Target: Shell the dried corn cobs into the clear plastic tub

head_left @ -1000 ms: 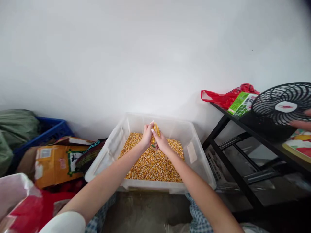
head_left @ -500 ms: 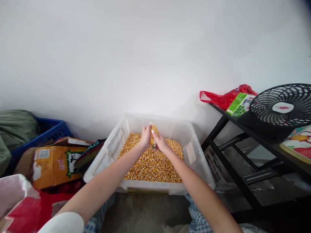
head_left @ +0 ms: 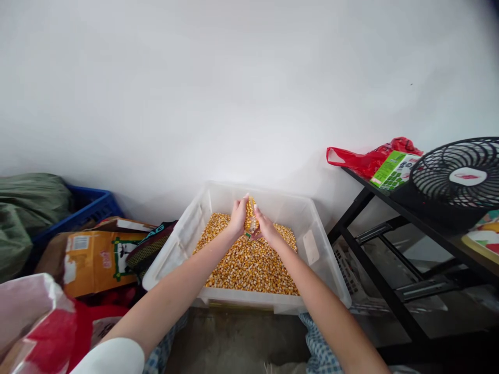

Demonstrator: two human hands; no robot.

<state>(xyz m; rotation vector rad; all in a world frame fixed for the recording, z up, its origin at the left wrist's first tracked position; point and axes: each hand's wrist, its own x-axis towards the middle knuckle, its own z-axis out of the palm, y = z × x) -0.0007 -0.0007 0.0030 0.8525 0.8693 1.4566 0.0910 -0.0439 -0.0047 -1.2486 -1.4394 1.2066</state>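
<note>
- The left hand point(head_left: 237, 215) and the right hand point(head_left: 265, 228) were close together, both closed around one corn cob point(head_left: 250, 210), which stood tilted up between them.
- Since half a second earlier, the right thumb had shifted off the cob's front toward its right edge, so more of the cob showed between the hands.
- A paler patch showed low on the cob, with rows of yellow grains above it; my judgement was that the cob was only partly bare and the work on it unfinished.
- Just below the hands showed a small green piece point(head_left: 248, 235), too small to identify.
- Beneath the hands, loose kernels point(head_left: 249, 270) covered the bottom of a clear plastic tub point(head_left: 331, 270), whose walls stood around them.
- Well to the right of the hands, a black bench point(head_left: 366, 182) carried a red bag point(head_left: 360, 160), a green-and-white box point(head_left: 395, 170) and a fan point(head_left: 468, 176).
- Well to their left lay an orange carton point(head_left: 93, 262), with a blue crate point(head_left: 93, 205) beyond it.
</note>
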